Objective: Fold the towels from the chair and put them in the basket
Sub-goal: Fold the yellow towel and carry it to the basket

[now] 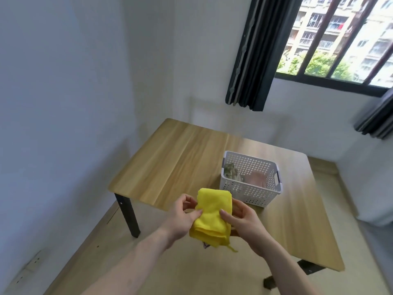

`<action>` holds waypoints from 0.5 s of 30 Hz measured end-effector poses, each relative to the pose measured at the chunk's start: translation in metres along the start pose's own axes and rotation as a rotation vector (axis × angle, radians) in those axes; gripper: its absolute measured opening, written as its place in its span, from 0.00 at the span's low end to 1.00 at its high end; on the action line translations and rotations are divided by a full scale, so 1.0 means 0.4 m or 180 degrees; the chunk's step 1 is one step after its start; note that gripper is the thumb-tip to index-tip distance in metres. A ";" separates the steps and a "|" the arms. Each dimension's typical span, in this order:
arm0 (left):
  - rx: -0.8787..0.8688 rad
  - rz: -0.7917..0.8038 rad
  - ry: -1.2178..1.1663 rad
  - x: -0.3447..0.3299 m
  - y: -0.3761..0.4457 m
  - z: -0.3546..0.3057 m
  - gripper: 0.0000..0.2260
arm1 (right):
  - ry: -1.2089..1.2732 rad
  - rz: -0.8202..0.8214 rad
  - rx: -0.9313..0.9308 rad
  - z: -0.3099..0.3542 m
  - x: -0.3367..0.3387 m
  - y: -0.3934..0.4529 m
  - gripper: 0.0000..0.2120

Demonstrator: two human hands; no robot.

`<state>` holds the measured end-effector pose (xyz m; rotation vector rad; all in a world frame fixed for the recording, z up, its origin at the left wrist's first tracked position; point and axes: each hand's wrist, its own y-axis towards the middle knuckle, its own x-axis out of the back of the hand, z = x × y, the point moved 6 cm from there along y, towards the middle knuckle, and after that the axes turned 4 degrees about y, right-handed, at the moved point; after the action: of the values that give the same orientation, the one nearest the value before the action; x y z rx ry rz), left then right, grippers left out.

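A yellow towel (210, 218), folded into a thick narrow bundle, is held in the air over the near edge of the table. My left hand (182, 216) grips its left side, thumb on top. My right hand (242, 222) grips its right side, thumb pressed on the cloth. A white perforated basket (246, 193) stands on the table just beyond the towel. Inside it lie a grey-green towel (230, 170) at the left and a pink towel (258, 177) at the right. No chair is in view.
The wooden table (180, 152) with black legs (127, 218) stands near a corner of white walls. Dark curtains (255, 52) hang beside a barred window at the upper right. Wall sockets (32, 262) sit low at the left.
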<state>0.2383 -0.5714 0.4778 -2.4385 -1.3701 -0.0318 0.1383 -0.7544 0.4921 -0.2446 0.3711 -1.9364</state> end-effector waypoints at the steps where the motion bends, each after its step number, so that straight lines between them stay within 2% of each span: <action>1: -0.0038 0.0049 0.0053 -0.019 0.047 -0.014 0.09 | -0.0022 -0.0043 -0.0025 0.006 0.029 0.031 0.25; 5: -0.0023 0.0372 0.0291 -0.128 0.206 -0.067 0.12 | -0.0165 -0.0403 -0.0057 0.022 0.163 0.152 0.33; 10: -0.0115 0.0698 0.0690 -0.288 0.407 -0.142 0.19 | -0.0315 -0.0678 -0.0084 0.048 0.351 0.338 0.33; 15: 0.0122 0.0857 0.0980 -0.468 0.614 -0.149 0.26 | -0.0795 -0.0753 -0.0106 0.064 0.526 0.537 0.33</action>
<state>0.3517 -0.8609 0.4298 -2.4396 -0.8984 -0.2983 0.2510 -1.0287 0.4363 -0.5676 0.2159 -2.1009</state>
